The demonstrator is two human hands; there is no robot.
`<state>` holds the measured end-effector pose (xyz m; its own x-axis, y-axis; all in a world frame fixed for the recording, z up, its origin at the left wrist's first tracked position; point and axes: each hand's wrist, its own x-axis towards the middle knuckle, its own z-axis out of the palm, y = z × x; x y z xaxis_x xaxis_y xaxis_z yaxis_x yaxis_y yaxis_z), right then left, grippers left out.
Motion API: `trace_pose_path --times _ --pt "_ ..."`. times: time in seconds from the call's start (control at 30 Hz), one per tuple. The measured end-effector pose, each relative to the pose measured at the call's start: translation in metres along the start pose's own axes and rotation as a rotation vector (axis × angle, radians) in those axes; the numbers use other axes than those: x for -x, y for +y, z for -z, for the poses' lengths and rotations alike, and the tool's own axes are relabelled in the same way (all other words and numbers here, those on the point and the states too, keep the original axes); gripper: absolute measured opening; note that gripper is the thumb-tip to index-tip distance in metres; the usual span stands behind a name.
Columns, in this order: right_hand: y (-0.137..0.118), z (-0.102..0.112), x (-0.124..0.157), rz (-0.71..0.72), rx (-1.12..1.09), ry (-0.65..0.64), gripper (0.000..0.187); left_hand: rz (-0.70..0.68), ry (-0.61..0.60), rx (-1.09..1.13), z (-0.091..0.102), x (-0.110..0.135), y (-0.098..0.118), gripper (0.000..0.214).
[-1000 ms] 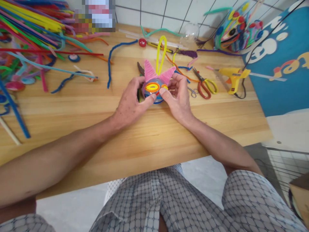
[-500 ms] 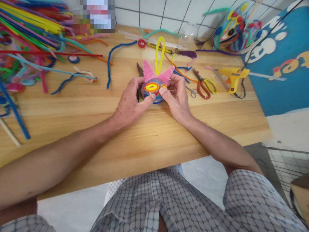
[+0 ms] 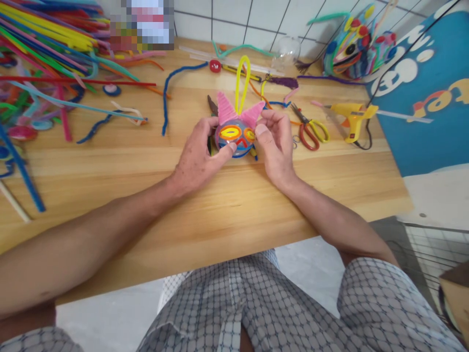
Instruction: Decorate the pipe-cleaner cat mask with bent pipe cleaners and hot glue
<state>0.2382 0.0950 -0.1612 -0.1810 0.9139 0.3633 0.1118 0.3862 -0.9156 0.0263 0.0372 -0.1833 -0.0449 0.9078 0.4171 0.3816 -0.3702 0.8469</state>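
Observation:
A small round cat-face ornament (image 3: pixel 234 139) of pipe cleaners sits low over the table, with pink pointed ears, yellow eyes ringed in orange and a red mouth. From its top rises a yellow pipe-cleaner loop (image 3: pixel 237 93). My left hand (image 3: pixel 201 149) is closed around its left side, thumb on the front below the left eye. At the right edge is my right hand (image 3: pixel 276 146), fingers curled behind and thumb beside the right eye; its fingertips are partly hidden. A blue-and-yellow piece shows under the ornament's right side.
Scissors (image 3: pixel 309 129) and a yellow glue gun (image 3: pixel 355 121) lie to the right. Pipe cleaners (image 3: pixel 47 34) heap up at the left. A blue pipe cleaner (image 3: pixel 166 98), a cutter knife (image 3: pixel 238 72) and a purple tassel (image 3: pixel 284 81) lie behind. A colourful fish-like craft (image 3: pixel 348 49) stands at the back right.
My right thumb has slid right off the ornament's right eye, and that hand has shifted slightly right. The right eye and red mouth now show. My left hand and the ornament stay put.

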Motion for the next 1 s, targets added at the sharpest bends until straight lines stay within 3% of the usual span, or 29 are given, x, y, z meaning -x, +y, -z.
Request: trace_pose_path --times 0.07,0.2,0.37,0.53,0.67,0.77,0.93,1.0 --pt "-0.001 0.003 -0.005 -0.002 -0.028 0.037 0.049 0.001 -0.005 0.01 0.0 0.0 0.001 0.048" --pt "0.0 0.008 -0.016 -0.043 -0.097 0.008 0.056 0.019 -0.004 0.028 0.0 0.0 0.002 0.049" --pt "-0.005 0.01 -0.023 -0.126 -0.273 0.006 0.051 0.035 0.005 0.026 -0.001 0.001 -0.001 0.051" --pt "-0.008 0.013 -0.025 -0.183 -0.216 -0.025 0.062 0.026 0.015 0.009 -0.001 0.002 -0.003 0.053" --pt "-0.006 0.016 -0.027 -0.16 -0.197 0.002 0.066 0.022 0.011 0.017 -0.001 0.002 -0.002 0.051" --pt "-0.003 0.017 -0.029 -0.126 -0.245 0.005 0.059 0.017 0.01 0.023 -0.001 0.002 -0.002 0.05" --pt "0.001 0.019 -0.031 -0.11 -0.289 -0.004 0.07 0.033 0.013 0.027 -0.002 0.002 -0.002 0.053" --pt "-0.001 0.02 -0.03 -0.133 -0.304 -0.009 0.064 0.04 0.002 0.026 -0.001 0.002 -0.002 0.053"
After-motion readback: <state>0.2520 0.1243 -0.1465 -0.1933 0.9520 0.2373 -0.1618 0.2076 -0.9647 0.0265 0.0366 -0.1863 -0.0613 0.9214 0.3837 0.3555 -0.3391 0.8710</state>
